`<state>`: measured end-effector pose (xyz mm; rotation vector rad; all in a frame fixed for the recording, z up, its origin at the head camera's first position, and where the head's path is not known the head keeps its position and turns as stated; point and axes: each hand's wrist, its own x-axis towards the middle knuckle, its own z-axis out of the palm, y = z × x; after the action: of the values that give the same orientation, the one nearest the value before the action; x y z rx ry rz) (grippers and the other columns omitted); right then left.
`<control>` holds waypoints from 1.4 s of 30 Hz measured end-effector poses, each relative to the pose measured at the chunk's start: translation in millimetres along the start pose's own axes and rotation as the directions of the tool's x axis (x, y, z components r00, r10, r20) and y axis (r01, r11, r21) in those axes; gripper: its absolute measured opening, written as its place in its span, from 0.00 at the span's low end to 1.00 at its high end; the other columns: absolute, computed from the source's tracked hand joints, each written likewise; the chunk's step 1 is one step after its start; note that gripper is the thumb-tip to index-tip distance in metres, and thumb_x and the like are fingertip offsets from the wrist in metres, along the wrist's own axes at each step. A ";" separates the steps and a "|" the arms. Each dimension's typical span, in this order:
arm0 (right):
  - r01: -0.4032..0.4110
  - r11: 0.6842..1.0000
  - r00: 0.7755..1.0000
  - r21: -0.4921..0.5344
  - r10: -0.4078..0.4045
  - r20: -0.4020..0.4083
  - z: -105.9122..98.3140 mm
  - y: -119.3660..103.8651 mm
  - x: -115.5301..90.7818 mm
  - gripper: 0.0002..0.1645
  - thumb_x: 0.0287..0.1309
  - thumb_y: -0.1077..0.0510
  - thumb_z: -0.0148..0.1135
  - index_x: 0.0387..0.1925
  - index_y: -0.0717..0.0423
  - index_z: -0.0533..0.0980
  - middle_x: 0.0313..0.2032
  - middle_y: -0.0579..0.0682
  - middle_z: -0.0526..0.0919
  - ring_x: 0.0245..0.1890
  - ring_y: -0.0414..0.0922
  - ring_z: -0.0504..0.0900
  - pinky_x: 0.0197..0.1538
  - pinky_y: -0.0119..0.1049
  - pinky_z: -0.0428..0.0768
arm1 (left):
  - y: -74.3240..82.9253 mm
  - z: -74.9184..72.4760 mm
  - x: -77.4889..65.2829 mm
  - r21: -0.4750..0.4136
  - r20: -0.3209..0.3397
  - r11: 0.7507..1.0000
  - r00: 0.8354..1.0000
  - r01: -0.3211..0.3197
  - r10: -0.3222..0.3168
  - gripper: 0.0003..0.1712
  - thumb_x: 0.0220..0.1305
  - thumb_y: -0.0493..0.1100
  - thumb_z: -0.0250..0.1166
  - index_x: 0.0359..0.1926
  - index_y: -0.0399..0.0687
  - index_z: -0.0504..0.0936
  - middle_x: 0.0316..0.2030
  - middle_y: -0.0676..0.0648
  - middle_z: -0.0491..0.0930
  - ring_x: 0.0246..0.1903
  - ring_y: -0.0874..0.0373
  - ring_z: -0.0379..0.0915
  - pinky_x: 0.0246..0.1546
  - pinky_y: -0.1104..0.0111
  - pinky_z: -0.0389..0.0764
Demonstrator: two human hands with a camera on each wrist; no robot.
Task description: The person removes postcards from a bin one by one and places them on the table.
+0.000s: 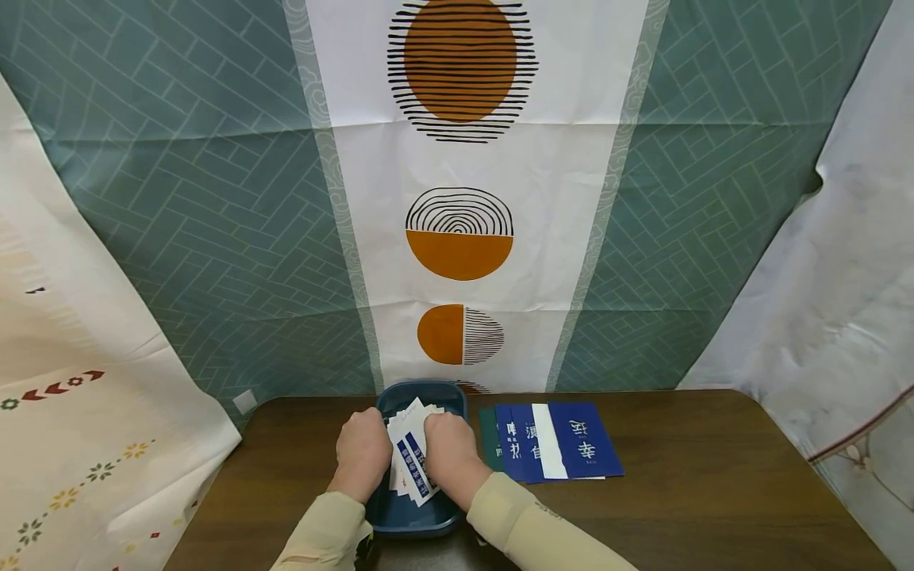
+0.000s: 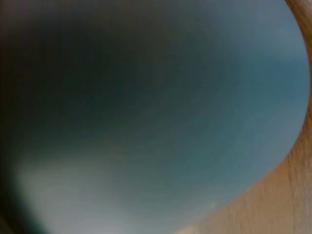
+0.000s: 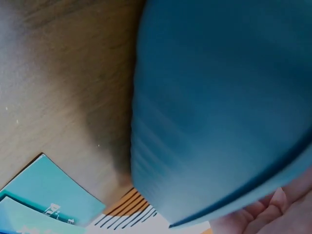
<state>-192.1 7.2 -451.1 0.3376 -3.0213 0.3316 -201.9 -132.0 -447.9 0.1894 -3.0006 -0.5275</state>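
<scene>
White, slim paper slips with dark blue printed bands [image 1: 412, 468] lie between the two hands, fanned unevenly, with their lower ends pointing towards the person. They sit within the outline of a dark blue, rounded-corner plastic basin [image 1: 416, 521], though I cannot tell whether they touch its floor or are held just above it.

The left hand [image 1: 363, 448] is at the slips' left edge, over the basin's left rim, its fingers curled in and pinching that side of the bunch. The right hand [image 1: 451, 446] is at their upper right edge, over the right rim, also curled and pinching the paper, with its knuckles uppermost. The fingertips of both are hidden from the head camera, and the left wrist view is too dark and blurred to add much beyond the basin's wall and some wood.

Cream long sleeves [image 1: 324, 527] cover both forearms. Just beside the basin, to the right of the right hand, flat royal-blue cards with white characters [image 1: 589, 436] overlap on the brown wood-grain bench [image 1: 685, 492]. A blank white strip [image 1: 547, 440] runs across them, and a dark green card [image 1: 489, 440] shows at their left edge
</scene>
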 end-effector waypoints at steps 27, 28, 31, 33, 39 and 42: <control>-0.039 0.856 0.999 0.516 0.050 -0.008 -28.7 35.7 -6.4 0.11 0.47 0.58 0.69 0.16 0.54 0.76 0.12 0.42 0.64 0.13 0.37 0.65 0.14 0.27 0.58 | -1.2 1.2 0.1 0.035 -0.034 0.999 0.999 -0.018 0.019 0.07 0.59 0.33 0.54 0.31 0.33 0.78 0.23 0.39 0.76 0.20 0.49 0.74 0.14 0.59 0.73; -0.042 0.853 0.998 0.520 0.058 -0.015 -31.1 37.3 -6.8 0.12 0.47 0.58 0.69 0.16 0.53 0.75 0.12 0.42 0.63 0.13 0.36 0.64 0.14 0.27 0.58 | -0.8 0.6 -0.2 0.033 -0.029 0.999 0.999 -0.013 0.014 0.07 0.59 0.33 0.54 0.31 0.33 0.78 0.23 0.39 0.76 0.20 0.50 0.74 0.14 0.59 0.73; -0.057 0.853 0.996 0.519 0.084 -0.029 -38.3 42.7 -7.3 0.15 0.47 0.56 0.69 0.13 0.52 0.73 0.12 0.43 0.59 0.12 0.38 0.60 0.14 0.28 0.55 | -0.3 -0.4 -0.6 0.035 -0.024 0.999 1.000 -0.007 0.008 0.07 0.59 0.33 0.55 0.32 0.33 0.78 0.24 0.39 0.76 0.19 0.52 0.72 0.15 0.60 0.74; -0.072 0.853 0.994 0.517 0.106 -0.037 -43.6 46.3 -7.6 0.15 0.47 0.56 0.70 0.14 0.52 0.73 0.14 0.43 0.61 0.13 0.38 0.61 0.14 0.29 0.56 | 0.1 -0.7 -1.1 0.033 -0.027 0.999 1.000 -0.007 0.007 0.07 0.59 0.33 0.55 0.32 0.33 0.78 0.24 0.39 0.76 0.18 0.53 0.71 0.15 0.60 0.74; -0.089 0.824 0.988 0.559 0.145 -0.058 -57.8 60.6 -8.6 0.08 0.46 0.57 0.70 0.26 0.56 0.79 0.20 0.44 0.73 0.19 0.39 0.72 0.17 0.31 0.69 | -0.5 1.0 -1.8 0.019 -0.052 1.000 0.998 -0.022 0.023 0.06 0.58 0.32 0.55 0.30 0.33 0.79 0.24 0.39 0.76 0.19 0.51 0.73 0.14 0.60 0.74; -0.082 0.825 0.985 0.559 0.152 -0.080 -62.9 69.9 -9.0 0.09 0.47 0.56 0.70 0.26 0.57 0.78 0.18 0.44 0.73 0.18 0.40 0.72 0.18 0.32 0.69 | -0.7 1.5 -1.5 0.016 -0.039 1.000 0.999 -0.017 0.017 0.06 0.58 0.33 0.57 0.31 0.33 0.79 0.24 0.39 0.77 0.18 0.52 0.72 0.14 0.60 0.74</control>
<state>-195.5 89.7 -405.2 0.1520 -2.7648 1.2046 -200.4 -131.9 -449.6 0.1732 -2.9664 -0.4924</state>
